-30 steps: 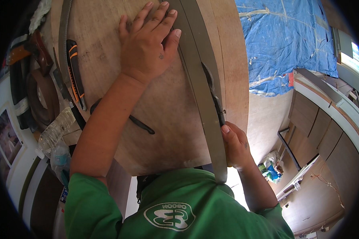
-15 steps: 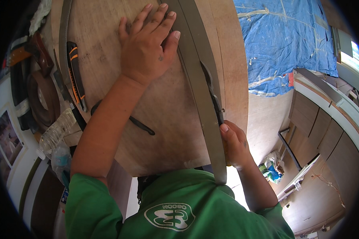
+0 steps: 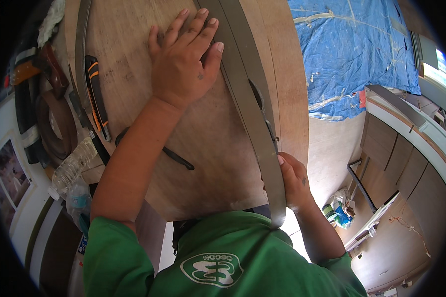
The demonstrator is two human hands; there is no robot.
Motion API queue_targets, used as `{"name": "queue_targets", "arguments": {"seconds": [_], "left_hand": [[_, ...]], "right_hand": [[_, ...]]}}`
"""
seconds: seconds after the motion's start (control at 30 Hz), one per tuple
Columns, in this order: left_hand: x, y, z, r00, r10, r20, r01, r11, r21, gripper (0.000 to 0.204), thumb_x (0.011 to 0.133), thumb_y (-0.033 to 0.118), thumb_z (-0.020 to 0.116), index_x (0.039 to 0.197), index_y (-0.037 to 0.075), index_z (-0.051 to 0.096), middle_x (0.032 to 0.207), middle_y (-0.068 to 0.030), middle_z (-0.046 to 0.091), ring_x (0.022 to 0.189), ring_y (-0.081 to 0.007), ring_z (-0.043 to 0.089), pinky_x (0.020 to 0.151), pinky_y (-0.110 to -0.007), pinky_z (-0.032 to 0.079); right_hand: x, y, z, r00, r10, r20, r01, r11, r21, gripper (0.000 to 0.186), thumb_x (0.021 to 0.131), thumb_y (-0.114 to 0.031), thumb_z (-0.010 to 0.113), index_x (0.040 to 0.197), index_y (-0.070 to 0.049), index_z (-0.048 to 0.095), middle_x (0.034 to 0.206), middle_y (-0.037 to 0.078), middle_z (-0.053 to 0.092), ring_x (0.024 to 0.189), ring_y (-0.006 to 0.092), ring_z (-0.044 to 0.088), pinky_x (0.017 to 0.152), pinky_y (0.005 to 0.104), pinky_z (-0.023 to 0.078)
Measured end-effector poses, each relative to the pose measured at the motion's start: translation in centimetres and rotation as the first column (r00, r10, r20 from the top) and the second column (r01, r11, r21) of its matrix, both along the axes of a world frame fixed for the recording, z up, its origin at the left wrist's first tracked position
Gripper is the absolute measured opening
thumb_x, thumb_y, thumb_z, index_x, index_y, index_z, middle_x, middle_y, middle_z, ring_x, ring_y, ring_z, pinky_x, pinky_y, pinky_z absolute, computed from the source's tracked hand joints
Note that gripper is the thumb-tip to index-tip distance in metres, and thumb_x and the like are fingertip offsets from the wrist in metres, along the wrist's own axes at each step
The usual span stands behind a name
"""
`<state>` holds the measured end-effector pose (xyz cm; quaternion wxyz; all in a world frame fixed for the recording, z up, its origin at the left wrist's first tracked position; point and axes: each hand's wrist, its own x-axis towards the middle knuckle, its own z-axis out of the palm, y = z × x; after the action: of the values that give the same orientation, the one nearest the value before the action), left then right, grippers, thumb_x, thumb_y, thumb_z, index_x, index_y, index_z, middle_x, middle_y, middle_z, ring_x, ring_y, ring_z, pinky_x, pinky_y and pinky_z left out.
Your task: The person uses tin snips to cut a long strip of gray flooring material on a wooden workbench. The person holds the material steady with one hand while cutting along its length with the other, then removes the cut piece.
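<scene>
A long grey-brown edging strip runs along the right side of a wooden board, its near end reaching my green shirt. My left hand lies flat on the board with fingers spread, its fingertips and thumb beside the strip's left edge. At the strip's right edge, my right hand is closed round what look like dark scissors. Their blade and a small pivot screw show along the strip; the handles are hidden by the hand and strip. A thin black handle lies on the board, partly under my left forearm.
An orange-and-black utility knife lies left on the board. Farther left are a coiled brown strip and a clear plastic bottle. A blue tarp spreads at the far right. A plastic bag sits low on the right.
The strip's near part has shifted slightly right and now covers more of the scissors and right fingers. Less of the dark blade shows. The left hand stays nearly in place.
</scene>
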<state>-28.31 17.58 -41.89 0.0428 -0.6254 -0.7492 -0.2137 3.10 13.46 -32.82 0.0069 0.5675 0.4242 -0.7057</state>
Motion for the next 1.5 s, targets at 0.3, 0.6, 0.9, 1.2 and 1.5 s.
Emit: {"name": "queue_targets", "arguments": {"seconds": [0.3,0.6,0.9,1.2,1.5], "left_hand": [[0.0,-0.1,0.1,1.0,-0.004,-0.005,0.004,1.0,-0.002,0.04,0.1,0.037,0.068,0.135,0.018,0.076,0.149,-0.0007,0.068,0.149,-0.0256,0.051,0.125,-0.067,0.021],[0.0,0.0,0.1,1.0,-0.002,0.004,0.002,1.0,-0.004,0.04,0.1,0.036,0.069,0.136,0.019,0.075,0.149,-0.0005,0.068,0.149,-0.0258,0.051,0.125,-0.067,0.021],[0.2,-0.2,0.7,1.0,0.0,-0.016,-0.001,0.998,-0.056,0.042,0.103,0.034,0.068,0.143,0.018,0.072,0.154,-0.0023,0.065,0.151,-0.0273,0.05,0.127,-0.059,0.02],[0.3,-0.1,0.8,1.0,0.001,-0.012,-0.002,0.999,-0.047,0.042,0.103,0.033,0.069,0.141,0.017,0.073,0.153,-0.003,0.066,0.15,-0.0277,0.051,0.127,-0.059,0.02],[0.3,-0.1,0.8,1.0,0.005,-0.005,-0.005,0.999,-0.044,0.042,0.102,0.033,0.069,0.141,0.017,0.073,0.152,-0.0031,0.066,0.15,-0.0278,0.051,0.127,-0.059,0.02]], "right_hand": [[-0.4,0.8,0.4,0.998,0.054,0.034,-0.054,0.999,-0.009,0.046,0.111,-0.04,0.055,0.105,0.004,0.068,0.085,0.009,0.062,0.082,0.0156,0.055,0.077,0.0327,0.047],[-0.1,0.4,-0.4,0.999,0.049,0.01,-0.049,0.998,0.043,0.045,0.113,-0.039,0.049,0.106,0.001,0.067,0.084,0.009,0.067,0.076,0.0156,0.063,0.07,0.0319,0.051],[-0.4,0.9,-0.1,0.999,0.043,0.016,-0.043,0.999,0.003,0.042,0.112,-0.034,0.054,0.106,0.005,0.068,0.086,0.012,0.066,0.084,0.0184,0.06,0.078,0.0357,0.049],[-0.6,0.9,-0.1,0.999,0.034,0.028,-0.035,0.999,0.036,0.044,0.112,-0.036,0.054,0.102,0.004,0.067,0.084,0.011,0.064,0.082,0.0183,0.058,0.077,0.0354,0.048],[-1.0,1.4,-0.2,0.998,0.057,0.0,-0.057,0.996,0.063,0.045,0.113,-0.038,0.05,0.104,0.002,0.066,0.084,0.01,0.065,0.078,0.0168,0.06,0.074,0.0332,0.049]]}}
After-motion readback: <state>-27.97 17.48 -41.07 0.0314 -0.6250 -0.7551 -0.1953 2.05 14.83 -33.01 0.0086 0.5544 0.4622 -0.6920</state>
